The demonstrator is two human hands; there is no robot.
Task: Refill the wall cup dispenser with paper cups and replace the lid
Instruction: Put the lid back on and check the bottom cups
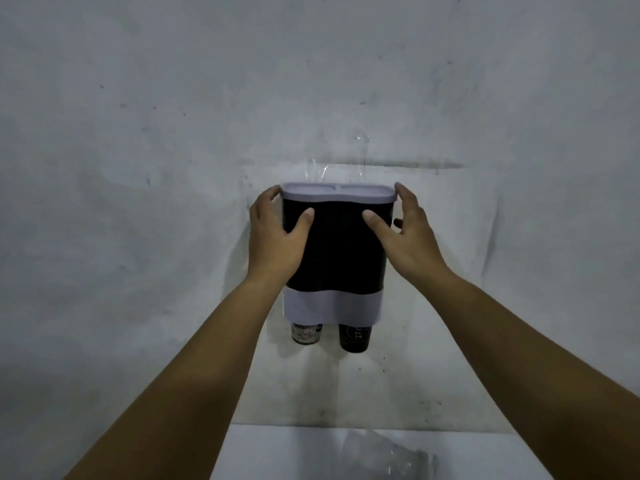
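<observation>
A dark cup dispenser [337, 251] with a pale band at its bottom hangs on the wall. Its pale lid [337, 192] sits on top. My left hand [277, 233] holds the dispenser's upper left side, fingers at the lid's left end and thumb on the dark front. My right hand [401, 233] holds the upper right side the same way, a fingertip at the lid's right end. Two paper cups stick out below: a patterned cup [305, 334] on the left and a dark cup [354, 337] on the right.
The dispenser is fixed to a grey, stained wall [138, 133]. A clear plastic piece [332, 161] is stuck to the wall above the lid. Below, a white surface [277, 452] carries a crumpled clear plastic wrapper [384, 455].
</observation>
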